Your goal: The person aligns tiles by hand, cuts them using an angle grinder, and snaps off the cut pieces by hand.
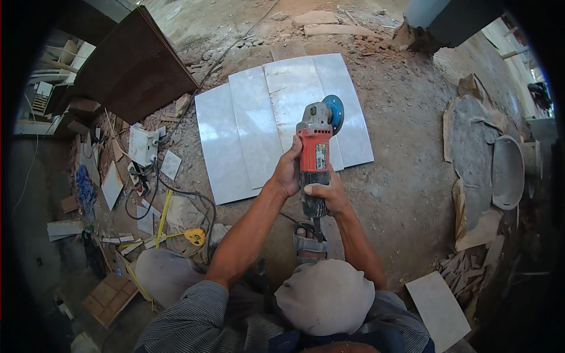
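- While the angle grinder (316,150) is held up over the near edge of the tile stack (250,129), its rear end is pointed back toward the wearer.
- Left hand (288,170): wrapped around the left side of the red body, clamped.
- Right hand (331,193): closed around the black rear handle, thumb laid across the top.
- Blue disc (334,114): carried at the grinder's far end, seen against the right part of the tile stack; contact with the tile can't be told.
- Tile stack: several pale grey tiles, overlapped and fanned, laid flat on the dirt floor.
- Sandalled foot (310,250): planted on the near side of the stack, just by the grinder's rear.
- Left of the stack: white box (143,145) with cables plugged in; brown panels (132,73) leaned beyond it.
- Near-left of the stack: yellow tape measure (195,236) set down, blade pulled out.
- Right of the stack, well apart: dusty oval basin (508,172).
- Near-right of the stack: loose tile (438,309) laid beside broken tile pieces (468,272).
- Beyond the stack: rubble (368,44) scattered.
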### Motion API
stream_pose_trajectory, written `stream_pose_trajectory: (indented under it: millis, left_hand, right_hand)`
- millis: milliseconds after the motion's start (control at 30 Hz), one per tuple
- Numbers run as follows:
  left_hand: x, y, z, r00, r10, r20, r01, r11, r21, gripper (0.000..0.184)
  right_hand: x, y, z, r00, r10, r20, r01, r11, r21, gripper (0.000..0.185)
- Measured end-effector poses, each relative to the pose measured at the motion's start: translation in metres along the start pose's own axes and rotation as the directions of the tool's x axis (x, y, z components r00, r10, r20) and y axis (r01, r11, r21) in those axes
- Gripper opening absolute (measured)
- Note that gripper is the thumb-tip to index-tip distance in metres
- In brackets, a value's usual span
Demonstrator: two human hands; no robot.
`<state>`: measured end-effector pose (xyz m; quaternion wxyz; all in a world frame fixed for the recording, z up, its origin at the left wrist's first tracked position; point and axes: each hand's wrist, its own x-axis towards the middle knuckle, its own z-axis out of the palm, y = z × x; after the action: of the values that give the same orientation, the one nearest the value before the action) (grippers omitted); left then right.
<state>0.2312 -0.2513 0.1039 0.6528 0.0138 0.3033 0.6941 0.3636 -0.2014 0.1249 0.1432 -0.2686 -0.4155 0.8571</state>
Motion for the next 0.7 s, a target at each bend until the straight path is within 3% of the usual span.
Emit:
stream_pose_trajectory:
  millis: [133,233,333,467,533,600,700]
  left_hand:
    - [-0.008,0.002,0.005,0.998,0.047,0.046,-0.048,0.999,0.009,0.071]
    - [-0.008,0.002,0.003,0.997,-0.001,0.077,-0.005,0.996,0.084,0.07]
    - [-0.015,0.004,0.013,0.995,-0.005,0.099,-0.006,0.994,0.109,0.067]
    - [-0.041,0.011,0.053,0.994,0.098,0.048,-0.107,0.957,0.27,0.062]
    - [-0.047,0.018,0.063,0.97,0.189,0.152,-0.239,0.858,0.455,0.065]
    - [-0.054,0.031,0.079,0.958,0.194,0.213,-0.272,0.851,0.45,0.073]
    - [-0.063,0.043,0.099,0.88,0.297,0.372,-0.462,0.717,0.522,0.076]
  right_hand:
    - [-0.005,-0.003,0.0,1.0,-0.016,-0.006,0.016,1.0,-0.019,0.073]
    - [-0.004,-0.009,0.001,0.996,0.074,0.047,-0.076,0.996,0.039,0.073]
    - [-0.003,-0.001,-0.005,0.996,0.033,0.078,-0.036,0.999,0.04,0.076]
    - [-0.019,-0.011,0.001,0.992,0.027,0.12,-0.036,0.996,0.076,0.08]
    - [-0.02,-0.023,0.002,0.975,-0.001,0.221,-0.011,0.999,0.051,0.083]
    - [-0.025,-0.041,0.011,0.986,-0.018,0.165,0.008,0.998,0.058,0.087]
    - [-0.023,-0.06,0.015,0.954,-0.199,0.224,0.197,0.98,0.032,0.093]
